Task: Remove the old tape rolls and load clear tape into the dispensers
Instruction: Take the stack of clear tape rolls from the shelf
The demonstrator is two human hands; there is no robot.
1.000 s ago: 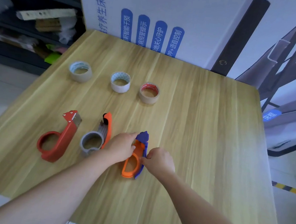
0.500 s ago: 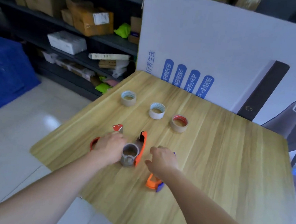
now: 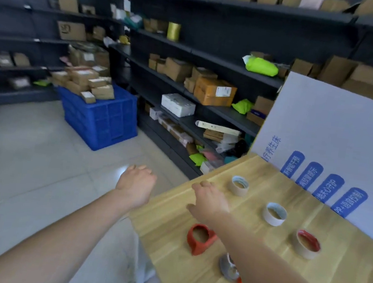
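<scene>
- Behind everything, dark shelving [image 3: 215, 57] stood along the walls, loaded with cardboard boxes and green packets, above a pale tiled floor [image 3: 23, 167].
- At the right, a wooden table [image 3: 340, 280] carried all the tape things, and a big white printed board [image 3: 335, 137] leaned at its far edge.
- On the floor near the shelves sat a blue crate [image 3: 102, 120] with small boxes piled in it.
- Both bare arms reached forward. The left hand [image 3: 135, 185] hung over the floor, just off the table's left edge, fingers loosely curled and holding nothing.
- The right hand [image 3: 209, 202] hovered over the table's left part, palm down, fingers spread, also empty.
- Three tape rolls lay in a row along the far side: a brownish roll [image 3: 239, 186] nearest the hands, a white roll [image 3: 275, 214] in the middle, and a roll with a red core [image 3: 307, 244] last.
- A red dispenser [image 3: 200, 238] lay on the table just beside the right forearm, apart from the rolls.
- A grey roll in an orange dispenser [image 3: 229, 269] peeked from under the forearm; it was blurred, so I possibly misread its shape.
</scene>
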